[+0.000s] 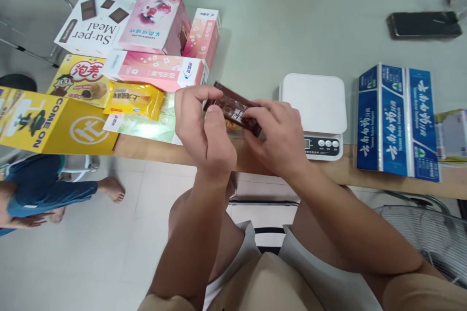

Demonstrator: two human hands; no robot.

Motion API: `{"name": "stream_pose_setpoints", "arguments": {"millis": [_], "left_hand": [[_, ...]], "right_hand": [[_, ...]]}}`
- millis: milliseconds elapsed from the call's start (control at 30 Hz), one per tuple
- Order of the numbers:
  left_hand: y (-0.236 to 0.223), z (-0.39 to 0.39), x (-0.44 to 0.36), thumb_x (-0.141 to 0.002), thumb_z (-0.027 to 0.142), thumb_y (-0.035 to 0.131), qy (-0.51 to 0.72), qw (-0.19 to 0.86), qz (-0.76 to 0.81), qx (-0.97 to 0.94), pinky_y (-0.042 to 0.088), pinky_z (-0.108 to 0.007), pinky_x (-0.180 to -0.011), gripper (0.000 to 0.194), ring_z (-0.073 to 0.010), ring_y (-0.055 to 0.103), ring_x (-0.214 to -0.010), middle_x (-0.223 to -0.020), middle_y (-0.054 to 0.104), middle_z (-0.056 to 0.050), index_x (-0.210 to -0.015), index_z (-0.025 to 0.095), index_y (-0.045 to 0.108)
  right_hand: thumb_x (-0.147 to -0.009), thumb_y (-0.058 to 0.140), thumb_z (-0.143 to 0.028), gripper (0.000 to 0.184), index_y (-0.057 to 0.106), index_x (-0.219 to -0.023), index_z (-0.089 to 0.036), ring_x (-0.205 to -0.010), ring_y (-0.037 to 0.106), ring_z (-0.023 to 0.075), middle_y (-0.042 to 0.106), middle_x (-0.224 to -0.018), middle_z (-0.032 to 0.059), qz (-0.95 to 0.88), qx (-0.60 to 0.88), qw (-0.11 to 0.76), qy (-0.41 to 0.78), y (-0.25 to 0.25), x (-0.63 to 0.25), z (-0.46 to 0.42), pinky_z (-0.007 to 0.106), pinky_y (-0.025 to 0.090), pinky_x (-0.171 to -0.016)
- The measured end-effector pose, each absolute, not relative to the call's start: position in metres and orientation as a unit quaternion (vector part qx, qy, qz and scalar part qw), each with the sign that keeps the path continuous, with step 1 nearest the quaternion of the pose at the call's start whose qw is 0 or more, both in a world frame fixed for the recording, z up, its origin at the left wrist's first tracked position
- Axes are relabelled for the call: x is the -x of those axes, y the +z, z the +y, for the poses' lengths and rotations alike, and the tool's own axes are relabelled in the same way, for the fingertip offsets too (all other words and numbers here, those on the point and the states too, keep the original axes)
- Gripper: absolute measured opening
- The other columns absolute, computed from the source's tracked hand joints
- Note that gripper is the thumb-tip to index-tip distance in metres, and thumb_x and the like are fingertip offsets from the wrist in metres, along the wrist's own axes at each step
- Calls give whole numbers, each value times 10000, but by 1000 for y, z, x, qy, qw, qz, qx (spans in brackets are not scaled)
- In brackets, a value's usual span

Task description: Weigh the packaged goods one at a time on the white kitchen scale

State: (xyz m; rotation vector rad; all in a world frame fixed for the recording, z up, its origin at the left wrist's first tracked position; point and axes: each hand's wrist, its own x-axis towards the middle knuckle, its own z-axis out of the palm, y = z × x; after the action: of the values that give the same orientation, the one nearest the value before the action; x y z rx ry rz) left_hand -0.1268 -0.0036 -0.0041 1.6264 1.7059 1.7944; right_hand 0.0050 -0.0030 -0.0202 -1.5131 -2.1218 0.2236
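Observation:
A small dark brown packet with pale lettering (235,106), like a snack wrapper, is held tilted above the table's front edge. My left hand (204,126) grips its left end between thumb and bent fingers. The fingers of my right hand (275,133) are closed on its right end. Just right of my hands sits a white kitchen scale (314,102) with a bare platform and a row of buttons. To the left lies a yellow soap packet (134,99) on a pale green box (146,129). A bit of something golden shows below the brown packet, mostly hidden.
Pink boxes (156,68), a white box (95,24) and yellow boxes (85,124) crowd the table's left side. Blue toothpaste boxes (396,121) stand at right, with a phone (425,25) beyond. A fan (430,233) is below right; another person's leg (73,189) shows at left.

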Motion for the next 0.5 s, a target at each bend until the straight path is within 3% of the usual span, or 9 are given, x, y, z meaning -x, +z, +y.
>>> {"name": "stream_pose_setpoints", "arguments": {"millis": [100, 200, 333, 500], "left_hand": [[-10, -2, 117, -1026, 355, 428, 616, 98, 525, -579, 529, -476, -905, 181, -252, 633, -969, -948, 633, -52, -938, 282, 567], [-15, 1, 104, -1056, 437, 412, 553, 134, 511, -645, 528, -447, -871, 252, -250, 641, -950, -943, 649, -57, -957, 269, 572], [-21, 3, 80, -1053, 468, 416, 461, 172, 503, -710, 546, -431, -899, 281, -250, 662, -987, -1008, 703, -74, -991, 262, 598], [-28, 2, 45, -1038, 509, 423, 423, 150, 502, -740, 531, -460, -948, 337, -283, 654, -1060, -1083, 717, -105, -1055, 249, 636]], "right_hand": [[-982, 586, -292, 207, 716, -1141, -266, -1264, 633, 335, 718, -1372, 118, -739, 607, 290, 35, -12, -33, -3, 521, 455, -1058], [-934, 615, -298, 190, 691, -1092, -226, -1214, 632, 372, 705, -1329, 165, -690, 663, 290, 11, -11, -64, -1, 546, 453, -1018], [-911, 624, -285, 149, 671, -1039, -226, -1098, 649, 355, 742, -1183, 139, -679, 682, 271, 6, -19, -94, -4, 537, 467, -989], [-951, 638, -369, 198, 699, -1088, -239, -1258, 635, 348, 691, -1385, 161, -713, 642, 282, 2, -25, -119, -16, 505, 502, -1036]]}}
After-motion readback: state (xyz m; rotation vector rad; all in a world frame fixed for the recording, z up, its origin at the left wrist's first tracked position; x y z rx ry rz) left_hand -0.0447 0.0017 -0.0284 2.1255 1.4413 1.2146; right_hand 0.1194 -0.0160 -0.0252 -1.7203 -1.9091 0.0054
